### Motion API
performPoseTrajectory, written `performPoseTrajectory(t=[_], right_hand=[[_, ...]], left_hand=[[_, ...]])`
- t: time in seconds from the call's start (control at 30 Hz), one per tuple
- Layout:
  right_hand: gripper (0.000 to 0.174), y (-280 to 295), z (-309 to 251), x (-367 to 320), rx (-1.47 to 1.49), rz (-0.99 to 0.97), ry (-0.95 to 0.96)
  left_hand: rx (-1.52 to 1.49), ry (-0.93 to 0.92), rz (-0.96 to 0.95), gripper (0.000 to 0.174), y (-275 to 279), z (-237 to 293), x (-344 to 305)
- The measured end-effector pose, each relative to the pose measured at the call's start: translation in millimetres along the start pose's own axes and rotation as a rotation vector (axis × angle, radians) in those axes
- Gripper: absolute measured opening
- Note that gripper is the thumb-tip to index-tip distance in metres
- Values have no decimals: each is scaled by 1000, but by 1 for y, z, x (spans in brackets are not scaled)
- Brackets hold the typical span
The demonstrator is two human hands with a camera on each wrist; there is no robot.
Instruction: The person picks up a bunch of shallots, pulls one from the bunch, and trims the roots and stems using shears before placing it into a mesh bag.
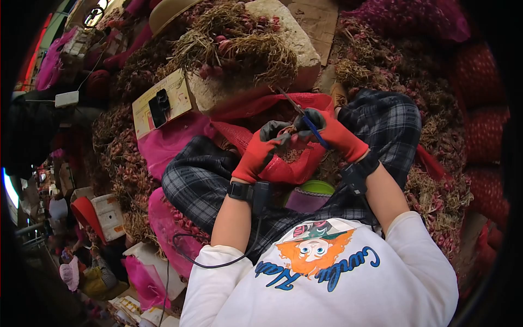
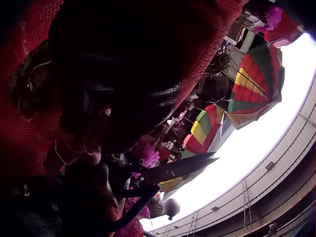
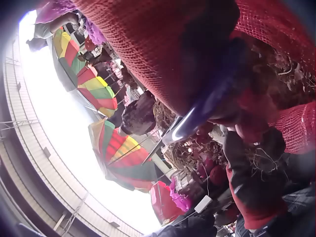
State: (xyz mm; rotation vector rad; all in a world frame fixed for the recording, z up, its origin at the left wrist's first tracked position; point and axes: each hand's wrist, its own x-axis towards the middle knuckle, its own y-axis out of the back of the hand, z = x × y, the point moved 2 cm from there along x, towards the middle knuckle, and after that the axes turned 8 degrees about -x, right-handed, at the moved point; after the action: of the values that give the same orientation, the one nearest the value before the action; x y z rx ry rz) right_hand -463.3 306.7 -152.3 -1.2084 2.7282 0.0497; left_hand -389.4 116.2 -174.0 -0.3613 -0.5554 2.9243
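Observation:
Both hands wear red gloves with dark grey palms and fingers. My left hand (image 1: 261,150) pinches a small reddish shallot (image 3: 249,131) with dry stalk strands, and its gloved fingers show close up in the right wrist view. Close beside it, my right hand (image 1: 335,133) grips a pair of scissors (image 1: 312,131) by the blue handles. The scissor blades (image 2: 180,167) point forward and away from the body. An open red mesh sack (image 1: 239,137) spreads between the legs, under both hands, with shallots and dry bits inside.
A pale block (image 1: 218,94) in front bears shallot bunches (image 1: 256,49) with dried stalks. A phone (image 1: 158,109) lies on a yellowish board (image 1: 143,111) at left. A green-rimmed tub (image 1: 316,188) sits near the lap. Loose shallots (image 1: 436,125) heap on both sides; filled red sacks (image 1: 479,136) stand right.

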Motion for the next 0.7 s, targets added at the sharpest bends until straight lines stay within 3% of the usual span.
performPoseTrajectory(t=[0.1,0.23,0.33,0.4,0.43,0.5,0.57,0.63,0.7], right_hand=[[35,-2,14,-1,-110,5,10],[39,-13,-16,-5,-199,-52,22],[42,-12,2,-4,-735,-31,179],[37,-19,-1,-6,-836,101,266],[34,-23,-2,-8,-886,166,309],[40,-26,-7,-10,-918,250,329],[41,-25,-5,-11,-960,339,343],[37,-22,1,-10,-1012,432,355],[31,-14,0,-5,-637,541,212]], left_hand=[[7,21,-14,24,0,-2,-1],[-40,66,-5,27,-1,-5,-4],[131,148,104,28,5,-17,-7],[226,146,284,26,20,-47,-5],[160,106,269,25,13,-40,-6],[28,22,243,24,-3,-14,-8],[645,-173,105,22,7,-15,-7],[718,-240,167,23,10,-15,-4],[290,-193,360,25,3,-16,1]])
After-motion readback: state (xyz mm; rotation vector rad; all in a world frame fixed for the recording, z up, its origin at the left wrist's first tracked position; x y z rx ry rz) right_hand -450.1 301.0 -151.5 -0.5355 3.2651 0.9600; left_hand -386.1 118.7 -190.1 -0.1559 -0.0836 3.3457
